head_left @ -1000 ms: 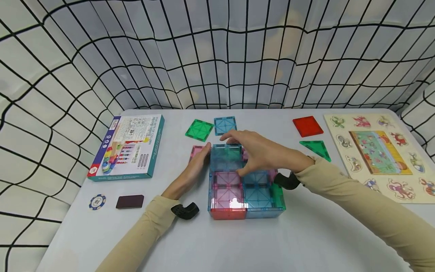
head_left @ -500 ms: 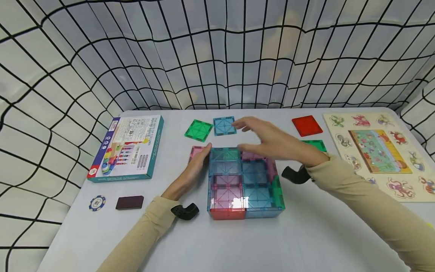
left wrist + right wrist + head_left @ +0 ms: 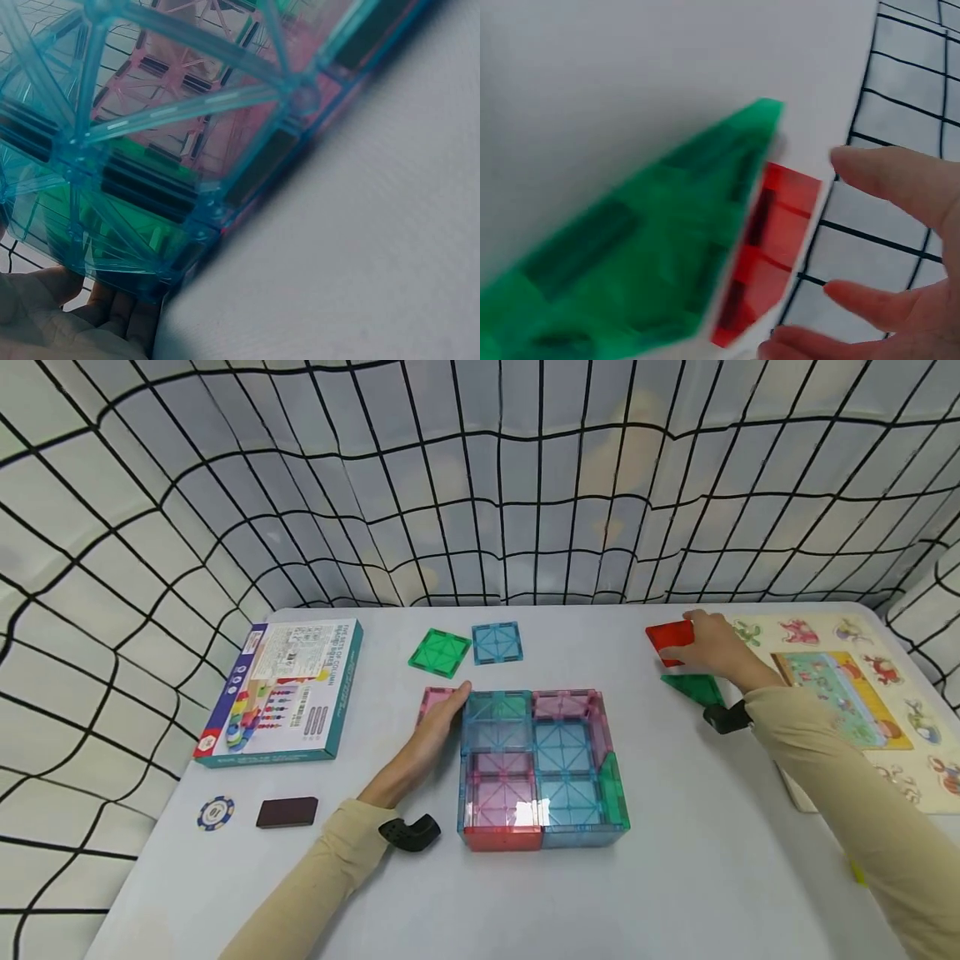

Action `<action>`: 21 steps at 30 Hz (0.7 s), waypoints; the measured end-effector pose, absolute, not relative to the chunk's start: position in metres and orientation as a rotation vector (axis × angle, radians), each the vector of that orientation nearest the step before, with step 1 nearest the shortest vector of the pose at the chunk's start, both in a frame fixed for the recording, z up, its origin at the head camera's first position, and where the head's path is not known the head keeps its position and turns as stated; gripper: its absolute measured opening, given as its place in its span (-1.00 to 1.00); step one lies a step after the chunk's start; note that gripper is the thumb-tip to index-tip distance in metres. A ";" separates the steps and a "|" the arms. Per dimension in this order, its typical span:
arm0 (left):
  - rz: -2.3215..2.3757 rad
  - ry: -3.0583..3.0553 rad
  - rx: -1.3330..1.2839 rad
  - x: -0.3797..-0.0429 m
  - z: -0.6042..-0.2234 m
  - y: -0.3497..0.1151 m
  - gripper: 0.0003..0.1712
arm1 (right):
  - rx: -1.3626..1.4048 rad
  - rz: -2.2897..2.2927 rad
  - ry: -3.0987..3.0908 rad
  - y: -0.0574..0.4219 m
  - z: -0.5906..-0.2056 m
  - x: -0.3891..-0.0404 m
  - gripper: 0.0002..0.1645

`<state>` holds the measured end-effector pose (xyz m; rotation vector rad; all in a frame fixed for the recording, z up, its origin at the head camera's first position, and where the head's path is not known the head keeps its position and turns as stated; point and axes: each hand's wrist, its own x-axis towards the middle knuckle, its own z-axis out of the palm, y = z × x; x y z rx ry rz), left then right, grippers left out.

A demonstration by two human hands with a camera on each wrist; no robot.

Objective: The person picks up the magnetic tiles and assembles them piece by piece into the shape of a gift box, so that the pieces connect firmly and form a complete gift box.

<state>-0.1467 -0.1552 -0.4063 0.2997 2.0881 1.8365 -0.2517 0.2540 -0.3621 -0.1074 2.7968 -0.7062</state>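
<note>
A low box of see-through magnetic tiles (image 3: 504, 789), blue, pink, green and red, stands mid-table. My left hand (image 3: 423, 745) rests along its left side, fingers straight near the back corner; in the left wrist view these fingers (image 3: 109, 306) touch the blue edge. Over at the right, my right hand (image 3: 712, 647) is at a flat red square tile (image 3: 663, 637), thumb and fingers spread around it. A green triangle tile (image 3: 693, 688) lies just in front of the red one. In the right wrist view the fingers are apart, with the red tile (image 3: 772, 247) beyond the green triangle.
Behind the box lie a green square tile (image 3: 440, 652) and a blue one (image 3: 497, 643); a pink tile (image 3: 432, 700) is partly hidden. At left are a boxed toy (image 3: 281, 689), a poker chip (image 3: 215, 813) and a dark block (image 3: 287, 812). A puzzle board (image 3: 847, 635) lies right, netting behind.
My right hand has left the top of the tile box and moved right to the red tile. The left hand stays at the box's side.
</note>
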 end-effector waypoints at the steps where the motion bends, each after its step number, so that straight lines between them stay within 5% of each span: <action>1: 1.833 2.085 0.301 -0.147 -0.407 -0.154 -0.22 | -0.089 -0.682 2.798 0.256 -0.367 -0.252 -0.02; 15: 1.837 2.084 0.265 -0.149 -0.409 -0.153 -0.24 | -0.055 -0.940 2.936 0.236 -0.366 -0.246 -0.03; 21: 1.830 2.107 0.238 -0.148 -0.407 -0.154 -0.24 | -0.807 -1.156 2.880 0.200 -0.330 -0.217 -0.01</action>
